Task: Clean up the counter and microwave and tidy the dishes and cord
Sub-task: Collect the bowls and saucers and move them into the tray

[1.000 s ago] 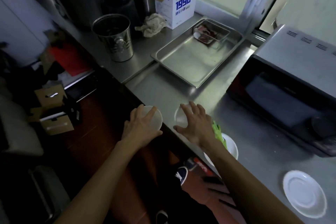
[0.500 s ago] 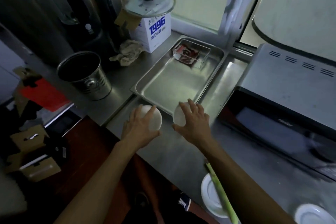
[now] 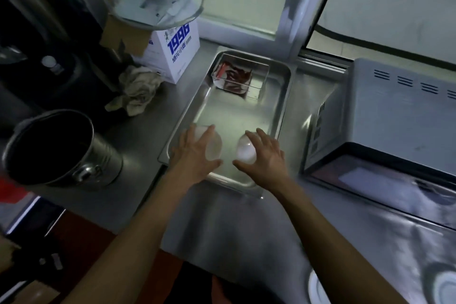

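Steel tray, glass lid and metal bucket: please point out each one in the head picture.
steel tray [image 3: 283, 96], head view, bare right wall.
glass lid [image 3: 172, 7], head view, clear glass beside the black knob.
metal bucket [image 3: 103, 155], head view, outer side wall.

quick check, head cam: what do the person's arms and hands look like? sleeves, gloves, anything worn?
Both forearms are bare up to the bottom edge of the frame: no sleeve shows. The left hand and right hand wear no gloves, and no watch, ring or band is visible on either wrist, though the picture is dim and slightly blurred.
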`<action>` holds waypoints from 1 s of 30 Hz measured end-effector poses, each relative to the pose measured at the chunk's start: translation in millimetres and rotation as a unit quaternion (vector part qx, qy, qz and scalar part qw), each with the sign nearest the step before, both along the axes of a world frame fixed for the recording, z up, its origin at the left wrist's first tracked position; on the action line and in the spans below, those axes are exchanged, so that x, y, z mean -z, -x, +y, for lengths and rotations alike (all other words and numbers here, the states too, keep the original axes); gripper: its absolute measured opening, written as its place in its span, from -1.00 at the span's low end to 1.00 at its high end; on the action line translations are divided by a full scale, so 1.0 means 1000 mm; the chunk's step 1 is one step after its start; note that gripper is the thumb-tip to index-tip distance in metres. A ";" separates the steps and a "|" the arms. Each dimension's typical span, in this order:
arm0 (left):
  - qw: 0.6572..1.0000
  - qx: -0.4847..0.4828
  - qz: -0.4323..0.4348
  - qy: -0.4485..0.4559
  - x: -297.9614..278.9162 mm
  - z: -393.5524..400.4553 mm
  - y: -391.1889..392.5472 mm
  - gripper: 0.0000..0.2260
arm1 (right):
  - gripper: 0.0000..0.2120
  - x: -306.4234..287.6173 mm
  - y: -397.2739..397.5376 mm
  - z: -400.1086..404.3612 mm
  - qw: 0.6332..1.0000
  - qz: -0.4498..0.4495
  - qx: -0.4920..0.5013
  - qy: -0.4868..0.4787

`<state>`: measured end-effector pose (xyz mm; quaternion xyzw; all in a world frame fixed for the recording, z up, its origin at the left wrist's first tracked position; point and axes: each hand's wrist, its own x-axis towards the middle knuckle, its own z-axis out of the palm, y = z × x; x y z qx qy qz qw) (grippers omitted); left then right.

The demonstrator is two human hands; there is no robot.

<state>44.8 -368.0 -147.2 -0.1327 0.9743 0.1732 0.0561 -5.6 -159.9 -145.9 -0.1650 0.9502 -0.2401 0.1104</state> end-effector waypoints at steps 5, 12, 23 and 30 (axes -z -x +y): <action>0.999 0.047 0.010 0.007 0.001 -0.048 0.048 -0.15 | -0.15 0.011 0.035 -0.043 0.999 -0.013 0.028 -0.025; 0.995 0.095 0.004 0.002 0.015 -0.078 0.091 -0.15 | -0.14 0.041 0.078 -0.087 0.995 -0.008 0.041 -0.087; 0.992 0.119 0.025 0.017 0.029 -0.107 0.122 -0.18 | -0.16 0.067 0.143 -0.139 0.991 -0.038 0.009 -0.127; 0.996 0.093 0.011 0.012 0.034 -0.119 0.142 -0.17 | -0.18 0.082 0.186 -0.162 0.990 -0.044 -0.011 -0.136</action>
